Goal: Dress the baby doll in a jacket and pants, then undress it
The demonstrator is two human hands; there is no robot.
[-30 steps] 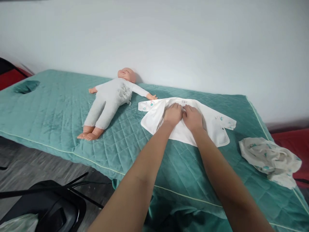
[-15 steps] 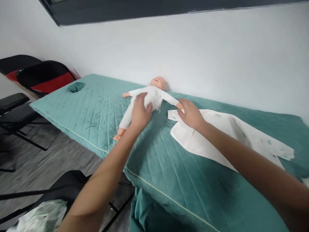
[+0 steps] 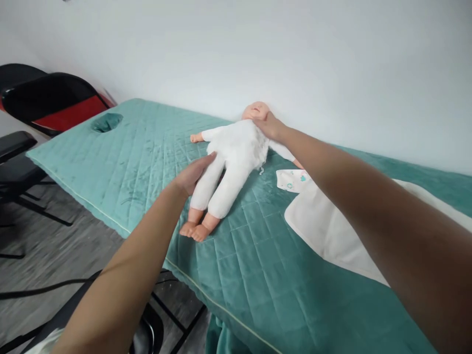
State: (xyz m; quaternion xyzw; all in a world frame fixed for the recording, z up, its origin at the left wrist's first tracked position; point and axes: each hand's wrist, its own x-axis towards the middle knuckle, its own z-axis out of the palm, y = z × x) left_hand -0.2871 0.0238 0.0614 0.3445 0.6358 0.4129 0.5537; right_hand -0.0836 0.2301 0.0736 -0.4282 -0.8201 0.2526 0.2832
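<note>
A baby doll [image 3: 238, 142] with a white cloth body and bare plastic head, hands and feet lies on its back on a green quilted bed cover [image 3: 250, 246]. My left hand [image 3: 194, 173] is curled against the doll's hip and thigh, some of its fingers hidden by the leg. At the doll's neck and shoulder, my right hand [image 3: 271, 127] grips close under the head, its fingertips partly out of sight. To the right, a white baby garment [image 3: 332, 231] with a small green print on its sleeve is spread flat, partly covered by my right forearm.
A white wall [image 3: 228, 54] runs along the bed's far side, right behind the doll's head. The bed has a face hole [image 3: 106, 122] at the left end. Black and red folding chairs [image 3: 70, 105] stand at the left. Another black chair [image 3: 149, 329] is below my left arm.
My left hand has moved from over the doll's belly to its hip. My right hand has gone from the doll's hand up to its neck. The view has come closer.
</note>
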